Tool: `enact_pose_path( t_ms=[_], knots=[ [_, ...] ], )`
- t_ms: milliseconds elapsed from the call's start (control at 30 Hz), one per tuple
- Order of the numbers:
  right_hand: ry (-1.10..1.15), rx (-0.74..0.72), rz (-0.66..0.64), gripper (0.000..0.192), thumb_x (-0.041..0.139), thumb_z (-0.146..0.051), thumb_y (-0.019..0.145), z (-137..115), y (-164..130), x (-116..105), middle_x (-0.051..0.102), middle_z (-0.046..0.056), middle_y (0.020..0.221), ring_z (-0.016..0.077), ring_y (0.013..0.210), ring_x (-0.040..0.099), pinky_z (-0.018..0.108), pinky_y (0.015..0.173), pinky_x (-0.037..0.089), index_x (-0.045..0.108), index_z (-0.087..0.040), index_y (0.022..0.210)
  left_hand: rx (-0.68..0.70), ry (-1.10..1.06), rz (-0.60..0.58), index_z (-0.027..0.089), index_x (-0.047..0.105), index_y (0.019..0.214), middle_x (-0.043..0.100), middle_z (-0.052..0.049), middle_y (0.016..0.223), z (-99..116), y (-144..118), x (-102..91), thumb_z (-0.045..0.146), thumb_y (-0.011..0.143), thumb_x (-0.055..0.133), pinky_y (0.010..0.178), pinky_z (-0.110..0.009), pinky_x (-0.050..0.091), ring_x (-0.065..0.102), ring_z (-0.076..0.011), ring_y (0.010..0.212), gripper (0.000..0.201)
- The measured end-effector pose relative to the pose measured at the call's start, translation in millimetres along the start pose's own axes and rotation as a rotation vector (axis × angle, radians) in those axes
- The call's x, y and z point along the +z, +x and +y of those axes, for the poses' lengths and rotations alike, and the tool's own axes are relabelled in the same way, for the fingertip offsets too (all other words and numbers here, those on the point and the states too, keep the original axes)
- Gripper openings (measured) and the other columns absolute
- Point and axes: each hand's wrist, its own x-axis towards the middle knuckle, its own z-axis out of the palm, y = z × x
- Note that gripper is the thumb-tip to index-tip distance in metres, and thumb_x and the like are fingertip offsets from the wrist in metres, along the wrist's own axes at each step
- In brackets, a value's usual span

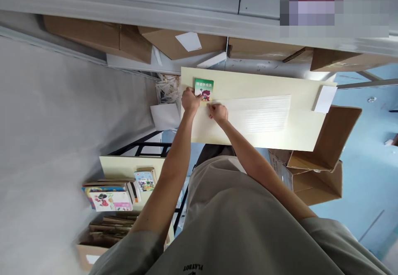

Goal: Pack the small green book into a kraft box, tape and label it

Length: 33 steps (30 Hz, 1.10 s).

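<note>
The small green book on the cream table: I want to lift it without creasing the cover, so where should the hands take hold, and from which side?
The small green book lies flat on the cream table, its left and lower edges already under the left hand and right hand. Probably best to pinch the bare right edge from the right, since no hand covers that side.

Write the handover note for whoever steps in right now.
Left hand: curled against the left edge of the green booklet; grip unclear.
Right hand: resting on the left end of the white ribbed sheet, just below the booklet.
Both booklet and sheet lie on the cream tabletop.
Done: the booklet is down at the sheet's left end.
Left: neither hand has let go yet.
Nearby: open cardboard box to the right, stacked books lower left.
</note>
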Motion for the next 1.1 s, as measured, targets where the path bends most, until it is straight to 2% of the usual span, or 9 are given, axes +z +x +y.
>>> enact_pose_path(
  t_ms=[133, 233, 333, 400, 467, 600, 700, 833, 1100],
  knots=[
    [0.030, 0.032, -0.028, 0.061, 0.060, -0.054, 0.126, -5.1, 4.0, 0.8, 0.087, 0.005, 0.079, 0.0237, 0.095, 0.088, 0.030, 0.095, 0.064, 0.067, -0.027, 0.071, 0.165, -0.090, 0.135, 0.023, 0.077, 0.096, 0.085, -0.017, 0.126, 14.6, 2.0, -15.2, 0.023, 0.098, 0.082, 0.129, -0.049, 0.057, 0.078, -0.0383, 0.136, 0.005],
    [0.171, 0.061, -0.132, 0.062, 0.060, -0.050, 0.125, -1.0, 8.8, -2.5, 0.089, 0.007, 0.085, 0.0227, 0.095, 0.088, 0.032, 0.101, 0.065, 0.064, -0.026, 0.068, 0.344, -0.280, 0.244, 0.026, 0.074, 0.093, 0.083, -0.013, 0.127, 26.4, -16.1, -29.1, 0.029, 0.101, 0.086, 0.137, -0.049, 0.052, 0.070, -0.0377, 0.150, 0.015],
    [0.539, 0.080, -0.252, 0.044, 0.060, -0.046, 0.124, 23.5, 5.8, -18.4, 0.094, 0.008, 0.105, 0.0207, 0.106, 0.088, 0.033, 0.108, 0.066, 0.077, -0.024, 0.091, 0.397, -0.470, 0.208, 0.026, 0.076, 0.096, 0.084, -0.009, 0.117, 37.2, -52.9, -25.7, 0.043, 0.101, 0.093, 0.130, -0.043, 0.058, 0.074, -0.0333, 0.144, 0.024],
    [0.803, 0.034, -0.253, 0.035, 0.064, -0.055, 0.120, 54.7, -4.2, -40.2, 0.094, 0.008, 0.123, 0.0231, 0.124, 0.086, 0.038, 0.117, 0.064, 0.082, -0.025, 0.118, 0.340, -0.631, 0.083, 0.025, 0.079, 0.098, 0.085, -0.007, 0.106, 42.6, -84.1, -4.7, 0.053, 0.099, 0.095, 0.117, -0.039, 0.065, 0.080, -0.0299, 0.128, 0.033],
    [0.964, -0.042, -0.224, 0.053, 0.068, -0.073, 0.113, 94.8, -19.9, -69.3, 0.092, 0.008, 0.131, 0.0296, 0.139, 0.081, 0.047, 0.124, 0.063, 0.081, -0.028, 0.136, 0.237, -0.816, -0.110, 0.023, 0.081, 0.097, 0.085, -0.006, 0.097, 47.4, -116.0, 31.2, 0.064, 0.096, 0.095, 0.102, -0.037, 0.068, 0.084, -0.0275, 0.112, 0.044],
    [0.979, -0.143, -0.128, 0.082, 0.066, -0.104, 0.095, 179.7, -53.9, -128.0, 0.090, 0.011, 0.119, 0.0381, 0.134, 0.081, 0.056, 0.119, 0.065, 0.084, -0.028, 0.122, 0.016, -0.997, -0.333, 0.022, 0.083, 0.092, 0.086, -0.006, 0.094, 63.1, -167.1, 121.3, 0.075, 0.083, 0.100, 0.090, -0.035, 0.066, 0.084, -0.0253, 0.097, 0.056],
    [0.834, -0.176, 0.068, 0.075, 0.078, -0.102, 0.086, 229.9, -65.9, -156.7, 0.086, 0.008, 0.106, 0.0322, 0.111, 0.083, 0.049, 0.104, 0.068, 0.075, -0.028, 0.098, -0.072, -0.955, -0.307, 0.023, 0.084, 0.091, 0.088, -0.006, 0.095, 83.4, -187.9, 178.6, 0.071, 0.080, 0.103, 0.090, -0.034, 0.064, 0.084, -0.0255, 0.098, 0.053],
    [0.521, -0.159, 0.243, 0.070, 0.073, -0.098, 0.089, 271.8, -60.9, -179.3, 0.085, 0.010, 0.097, 0.0281, 0.094, 0.080, 0.045, 0.091, 0.064, 0.070, -0.028, 0.090, -0.043, -0.821, -0.224, 0.023, 0.084, 0.093, 0.089, -0.008, 0.097, 108.9, -197.4, 227.0, 0.058, 0.088, 0.101, 0.093, -0.035, 0.065, 0.085, -0.0270, 0.101, 0.040],
    [0.196, -0.179, 0.307, 0.040, 0.066, -0.063, 0.111, 298.9, -49.5, -186.8, 0.091, 0.015, 0.110, 0.0320, 0.101, 0.085, 0.050, 0.099, 0.067, 0.076, -0.025, 0.103, -0.092, -0.545, 0.014, 0.024, 0.082, 0.102, 0.091, -0.009, 0.113, 114.4, -200.4, 248.9, 0.026, 0.101, 0.080, 0.113, -0.040, 0.064, 0.087, -0.0285, 0.118, 0.003]
  ],
)
